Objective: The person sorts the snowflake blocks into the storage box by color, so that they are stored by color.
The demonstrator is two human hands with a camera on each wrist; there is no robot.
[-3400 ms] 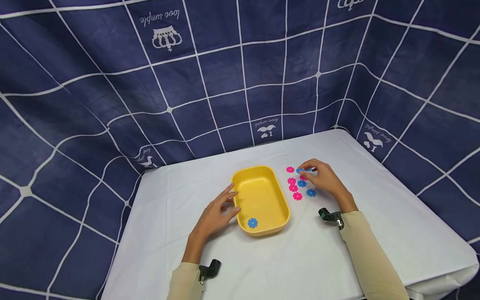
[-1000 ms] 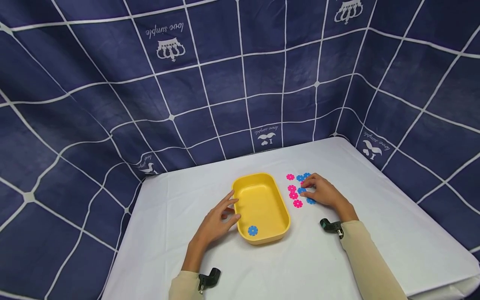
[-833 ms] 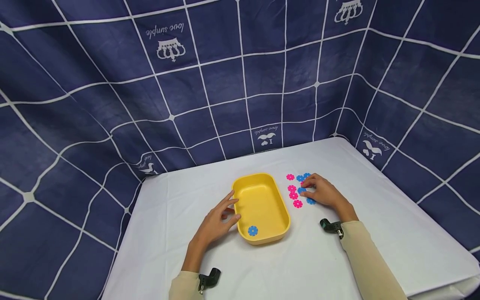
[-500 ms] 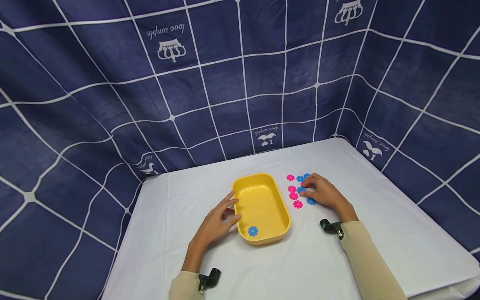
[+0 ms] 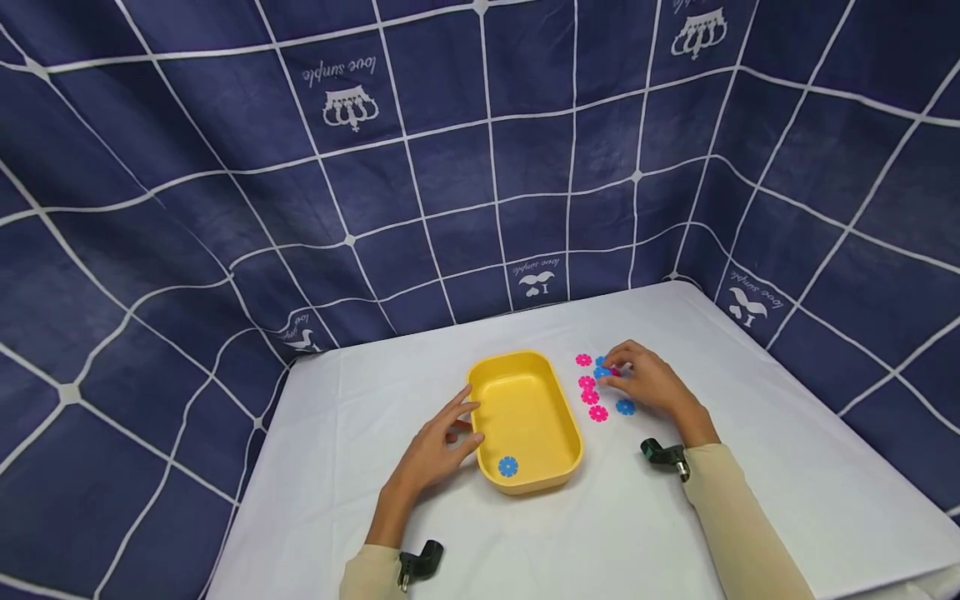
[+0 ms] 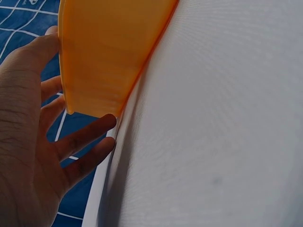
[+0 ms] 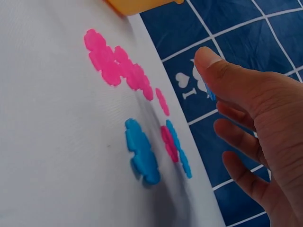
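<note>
In the head view, my right hand (image 5: 645, 379) pinches a blue flower-shaped disc (image 5: 602, 373) between thumb and fingertips, raised just above the table. The right wrist view shows only a sliver of that blue disc, behind the thumb. Around it lie several pink flower discs (image 5: 597, 413) and a loose blue disc (image 5: 625, 407). Another blue disc (image 5: 601, 361) sits just behind the pinched one. My left hand (image 5: 433, 448) rests at the left side of the yellow tray (image 5: 566, 482), thumb and spread fingers near its rim. Inside the tray's near end is one blue disc (image 5: 507, 467).
A white cloth (image 5: 337, 392) covers the table. Behind and at the sides hangs a dark blue curtain (image 5: 450, 167) with white grid lines. A black wrist camera (image 5: 427, 560) sits on the left sleeve and another (image 5: 660, 454) on the right.
My right hand has picked up a blue disc from the middle of the group and lifted it slightly. My left hand has stayed at the tray. The head view has tilted a little.
</note>
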